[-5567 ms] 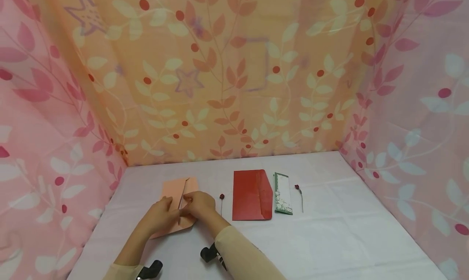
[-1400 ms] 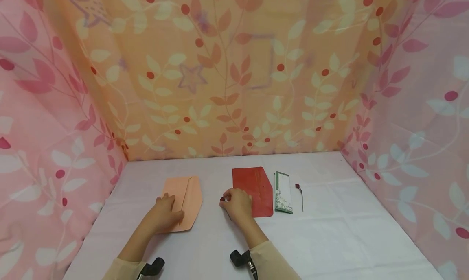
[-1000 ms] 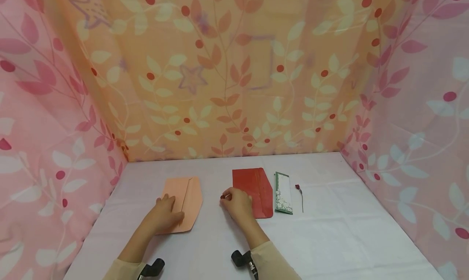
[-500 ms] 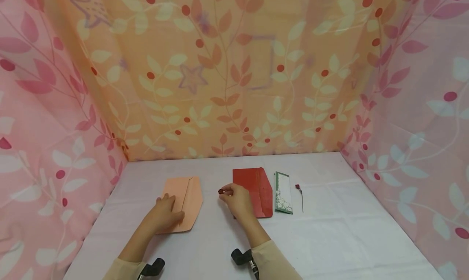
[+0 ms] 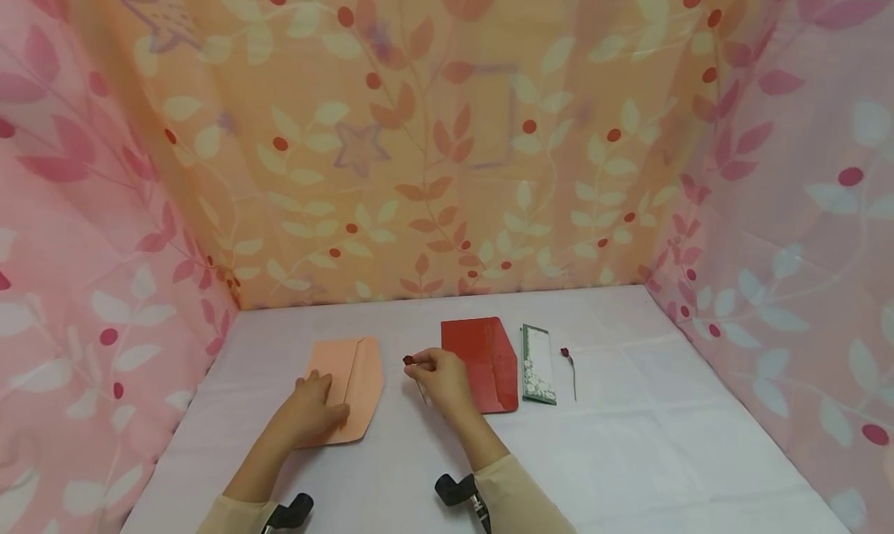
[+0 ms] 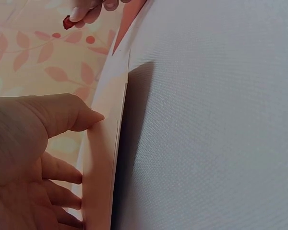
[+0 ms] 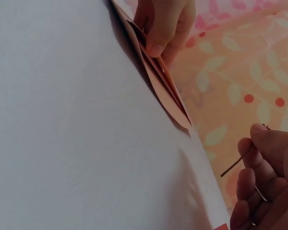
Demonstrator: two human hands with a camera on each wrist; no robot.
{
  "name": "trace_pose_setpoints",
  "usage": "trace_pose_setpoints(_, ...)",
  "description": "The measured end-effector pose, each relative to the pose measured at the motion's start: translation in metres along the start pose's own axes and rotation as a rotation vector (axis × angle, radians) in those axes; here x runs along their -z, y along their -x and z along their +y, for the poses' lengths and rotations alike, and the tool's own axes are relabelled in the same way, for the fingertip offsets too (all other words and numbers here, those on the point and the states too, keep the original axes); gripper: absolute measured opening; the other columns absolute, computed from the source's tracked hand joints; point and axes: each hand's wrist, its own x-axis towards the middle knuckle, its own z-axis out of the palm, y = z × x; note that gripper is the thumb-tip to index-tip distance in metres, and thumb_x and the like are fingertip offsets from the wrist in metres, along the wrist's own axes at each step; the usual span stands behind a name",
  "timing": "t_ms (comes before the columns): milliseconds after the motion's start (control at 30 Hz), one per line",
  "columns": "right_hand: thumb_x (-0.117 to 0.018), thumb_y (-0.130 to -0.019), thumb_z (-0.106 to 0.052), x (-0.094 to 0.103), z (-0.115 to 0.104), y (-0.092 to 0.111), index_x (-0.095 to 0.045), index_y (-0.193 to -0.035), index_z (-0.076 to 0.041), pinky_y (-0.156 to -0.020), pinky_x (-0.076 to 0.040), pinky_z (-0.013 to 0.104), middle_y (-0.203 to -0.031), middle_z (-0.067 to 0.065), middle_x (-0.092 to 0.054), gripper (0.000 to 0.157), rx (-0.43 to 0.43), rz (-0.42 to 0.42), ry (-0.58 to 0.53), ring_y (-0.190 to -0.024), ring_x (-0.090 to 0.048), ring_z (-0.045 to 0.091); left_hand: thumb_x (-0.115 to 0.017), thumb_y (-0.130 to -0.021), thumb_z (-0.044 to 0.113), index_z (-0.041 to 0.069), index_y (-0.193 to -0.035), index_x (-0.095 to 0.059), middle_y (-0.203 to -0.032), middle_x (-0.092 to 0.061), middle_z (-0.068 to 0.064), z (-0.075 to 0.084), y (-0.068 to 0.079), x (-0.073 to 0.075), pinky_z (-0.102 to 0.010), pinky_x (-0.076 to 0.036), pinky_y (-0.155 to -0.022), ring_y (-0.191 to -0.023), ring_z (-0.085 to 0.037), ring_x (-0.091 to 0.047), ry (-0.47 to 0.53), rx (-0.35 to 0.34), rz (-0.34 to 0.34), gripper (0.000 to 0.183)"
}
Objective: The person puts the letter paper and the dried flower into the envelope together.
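Observation:
My left hand point(image 5: 316, 407) rests on a peach envelope point(image 5: 363, 398) at the table's left, thumb and fingertips spread over its face. In the right wrist view the pocket of this peach envelope point(image 7: 170, 103) gapes beside the left thumb. Between thumb and fingers my right hand point(image 5: 441, 379) pinches a small dried red rose point(image 5: 408, 360) by its thin stem, raised near the left edge of a red envelope point(image 5: 478, 363). The rose's head point(image 6: 67, 22) also shows in the left wrist view, and its stem point(image 7: 235, 165) in the right wrist view.
To the right of the red envelope lies a white card with a green floral border point(image 5: 538, 363). Beside it is a second dried red rose point(image 5: 567, 357). A white cloth point(image 5: 628, 449) covers the table, with patterned curtains point(image 5: 419, 231) at the back and both sides.
Both hands were at the peach envelope at first. My right hand moved right, picked up the rose from the cloth, and has since lifted it slightly leftward. My left hand stayed on the envelope.

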Motion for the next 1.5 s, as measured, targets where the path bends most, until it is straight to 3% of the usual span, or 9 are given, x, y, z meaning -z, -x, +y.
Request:
trace_pose_setpoints(467,-0.081,-0.088,-0.018,-0.014,-0.005,-0.01,-0.076,-0.093,-0.008,-0.059,-0.054,0.024,-0.08,0.0,-0.077,0.012,-0.024,-0.091,-0.09,-0.071,-0.073,0.014,-0.071,-0.083,0.026,-0.018,-0.142,-0.045,-0.152,-0.03,-0.046,0.002,0.0,0.002,-0.073,-0.028,-0.113,-0.14,-0.069,-0.022,0.0,0.006,0.021,0.078)
trace_pose_setpoints(700,-0.079,-0.088,-0.01,-0.029,-0.013,-0.013,-0.071,-0.1,0.0,-0.057,-0.057,0.03,-0.085,0.013,-0.078,0.018,-0.146,-0.171,-0.246,-0.062,-0.07,0.019,-0.071,-0.083,0.026,-0.018,-0.143,-0.044,-0.153,-0.03,-0.046,0.002,-0.002,-0.001,-0.072,-0.03,-0.112,-0.141,-0.067,-0.023,0.003,0.021,0.037,0.079)
trace_pose_setpoints(867,-0.079,-0.085,-0.005,-0.044,-0.021,-0.018,-0.069,-0.103,0.002,-0.059,-0.062,0.035,-0.086,0.014,-0.078,0.021,-0.202,-0.207,-0.354,-0.06,-0.071,0.016,-0.071,-0.085,0.027,-0.017,-0.145,-0.043,-0.153,-0.027,-0.046,0.002,-0.005,-0.002,-0.07,-0.032,-0.112,-0.143,-0.064,-0.025,0.009,0.04,0.039,0.079)
trace_pose_setpoints(1200,-0.074,-0.085,0.005,-0.081,-0.022,-0.027,-0.063,-0.11,0.006,-0.059,-0.062,0.037,-0.083,0.018,-0.076,0.027,-0.243,-0.224,-0.454,-0.059,-0.072,0.018,-0.071,-0.085,0.03,-0.017,-0.145,-0.043,-0.152,-0.028,-0.047,-0.004,-0.007,-0.004,-0.07,-0.031,-0.113,-0.143,-0.064,-0.025,0.017,0.036,0.045,0.081)
trace_pose_setpoints(1500,-0.069,-0.084,0.011,-0.094,-0.026,-0.023,-0.062,-0.111,0.005,-0.059,-0.063,0.043,-0.083,0.022,-0.073,0.029,-0.303,-0.205,-0.53,-0.058,-0.069,0.02,-0.07,-0.085,0.03,-0.018,-0.144,-0.042,-0.152,-0.029,-0.046,-0.006,-0.008,-0.005,-0.071,-0.029,-0.113,-0.142,-0.065,-0.025,0.033,0.036,0.042,0.081)
